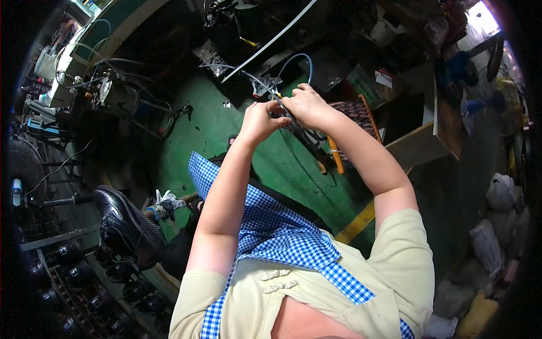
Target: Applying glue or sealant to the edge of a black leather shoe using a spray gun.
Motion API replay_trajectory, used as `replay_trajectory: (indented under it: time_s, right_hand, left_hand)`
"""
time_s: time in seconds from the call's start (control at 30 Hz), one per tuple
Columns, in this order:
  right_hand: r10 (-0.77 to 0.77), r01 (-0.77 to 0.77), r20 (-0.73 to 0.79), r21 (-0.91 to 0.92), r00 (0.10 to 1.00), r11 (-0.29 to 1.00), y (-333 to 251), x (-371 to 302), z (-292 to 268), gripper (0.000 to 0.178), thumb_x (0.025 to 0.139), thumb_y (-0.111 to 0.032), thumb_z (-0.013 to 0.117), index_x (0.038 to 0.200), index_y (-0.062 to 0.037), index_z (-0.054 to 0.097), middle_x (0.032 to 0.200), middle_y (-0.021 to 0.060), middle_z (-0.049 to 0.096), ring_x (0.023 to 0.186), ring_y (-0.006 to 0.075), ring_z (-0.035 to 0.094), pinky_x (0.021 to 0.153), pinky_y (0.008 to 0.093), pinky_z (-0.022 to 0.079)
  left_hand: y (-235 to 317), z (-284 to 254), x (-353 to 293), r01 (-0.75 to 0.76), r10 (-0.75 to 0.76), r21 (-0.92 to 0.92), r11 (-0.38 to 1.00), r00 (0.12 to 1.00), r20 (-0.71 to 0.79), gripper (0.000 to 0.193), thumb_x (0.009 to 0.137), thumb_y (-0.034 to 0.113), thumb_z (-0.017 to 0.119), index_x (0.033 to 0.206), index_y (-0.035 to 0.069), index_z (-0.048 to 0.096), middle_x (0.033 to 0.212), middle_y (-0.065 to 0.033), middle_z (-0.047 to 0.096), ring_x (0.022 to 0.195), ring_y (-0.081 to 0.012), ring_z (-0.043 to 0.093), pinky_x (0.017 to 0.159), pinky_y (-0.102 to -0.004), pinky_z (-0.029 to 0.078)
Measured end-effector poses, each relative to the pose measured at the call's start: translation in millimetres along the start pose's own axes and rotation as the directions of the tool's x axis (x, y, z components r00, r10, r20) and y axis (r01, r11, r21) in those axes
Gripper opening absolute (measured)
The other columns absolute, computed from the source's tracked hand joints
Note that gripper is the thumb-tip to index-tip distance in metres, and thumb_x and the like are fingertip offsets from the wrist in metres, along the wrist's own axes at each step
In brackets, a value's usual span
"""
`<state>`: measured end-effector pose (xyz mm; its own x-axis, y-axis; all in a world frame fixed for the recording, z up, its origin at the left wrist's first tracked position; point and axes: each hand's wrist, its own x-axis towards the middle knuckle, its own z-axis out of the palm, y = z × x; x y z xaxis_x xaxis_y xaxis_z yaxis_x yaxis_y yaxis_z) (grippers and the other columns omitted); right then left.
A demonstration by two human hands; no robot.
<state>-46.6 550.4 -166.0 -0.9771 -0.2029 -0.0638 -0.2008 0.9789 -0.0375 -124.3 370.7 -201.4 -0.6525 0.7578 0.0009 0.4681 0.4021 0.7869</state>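
Observation:
My left hand [261,122] and my right hand [306,106] are close together in front of me, both with fingers closed. A thin blue-grey hose [248,74] runs in from the far left to a narrow dark piece [280,105] between my fingers. The left thumb and fingers pinch the lower end of this piece, and the right fingers close around its upper part. Its exact kind is hidden by my hands. A small yellow bit shows just above the fingers. Beyond my right hand, a blue hose loop [310,63] arches up.
A black shoe [125,221] is at left, above a rack of dark rounded parts [79,274]. Orange-handled tools [336,155] lie below my right forearm. An open wooden box [420,146] stands at right. Bags [486,243] line the far right. The floor [195,121] is green.

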Motion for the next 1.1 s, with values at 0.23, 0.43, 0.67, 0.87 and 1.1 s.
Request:
replay_trajectory:
  time_s: [0.23, 0.43, 0.67, 0.87, 1.1]
  right_hand:
    - [-0.017, 0.031, -0.080, 0.174, 0.997, 0.984, 2.7, -17.6, 11.5, 0.027, 0.084, -0.015, 0.074, 0.109, -0.0069, 0.065, 0.103, 0.0142, 0.072, 0.116, 0.0347, 0.064, 0.121, 0.0566, 0.033]
    - [0.091, 0.079, -0.256, 0.584, 0.962, 0.808, -3.4, -50.1, 31.8, 0.021, 0.084, -0.008, 0.065, 0.104, -0.0069, 0.072, 0.122, 0.0140, 0.069, 0.132, 0.0320, 0.055, 0.120, 0.0503, 0.034]
    - [0.499, -0.269, 0.154, 0.948, 0.853, 0.167, -87.4, -101.8, 68.1, 0.048, 0.090, -0.020, 0.078, 0.129, -0.0077, 0.051, 0.103, 0.0074, 0.066, 0.082, 0.0157, 0.064, 0.078, 0.0340, 0.053]
    - [0.716, -0.351, -0.252, 0.736, 0.651, 0.579, 4.6, -111.5, 85.9, 0.024, 0.096, -0.012, 0.068, 0.120, -0.0072, 0.064, 0.102, 0.0153, 0.074, 0.090, 0.0238, 0.074, 0.076, 0.0367, 0.056]
    - [0.753, -0.339, -0.403, 0.711, 0.521, 0.616, 32.7, -128.3, 69.9, 0.031, 0.096, -0.017, 0.071, 0.126, -0.0094, 0.067, 0.118, 0.0108, 0.071, 0.100, 0.0271, 0.070, 0.087, 0.0424, 0.056]
  left_hand:
    - [3.8, 0.2, 6.7, 0.179, -0.087, -0.271, 0.946, 0.944, 0.319, 0.038, 0.084, 0.008, 0.083, 0.120, 0.000, 0.073, 0.106, -0.0093, 0.080, 0.096, -0.0156, 0.075, 0.085, -0.0348, 0.058]
    - [-1.4, 14.7, -2.0, 0.148, -0.153, 0.039, 0.988, 0.958, 0.241, 0.026, 0.084, 0.018, 0.081, 0.106, 0.005, 0.078, 0.091, -0.0085, 0.079, 0.084, -0.0136, 0.074, 0.078, -0.0336, 0.058]
    - [-9.3, -9.5, -33.7, 0.174, -0.189, 0.106, 0.979, 0.970, 0.152, 0.032, 0.088, 0.027, 0.080, 0.111, 0.005, 0.078, 0.101, -0.0142, 0.079, 0.089, -0.0254, 0.077, 0.082, -0.0376, 0.058]
    - [14.2, -64.1, -60.1, 0.190, -0.251, 0.223, 0.956, 0.924, 0.289, 0.031, 0.089, 0.031, 0.076, 0.114, 0.014, 0.080, 0.105, -0.0094, 0.080, 0.091, -0.0266, 0.076, 0.084, -0.0372, 0.059]
    - [87.1, -172.4, -147.8, 0.304, -0.259, -0.115, 0.946, 0.918, 0.299, 0.023, 0.090, 0.003, 0.075, 0.110, -0.006, 0.074, 0.095, -0.0118, 0.076, 0.084, -0.0145, 0.071, 0.077, -0.0292, 0.057]
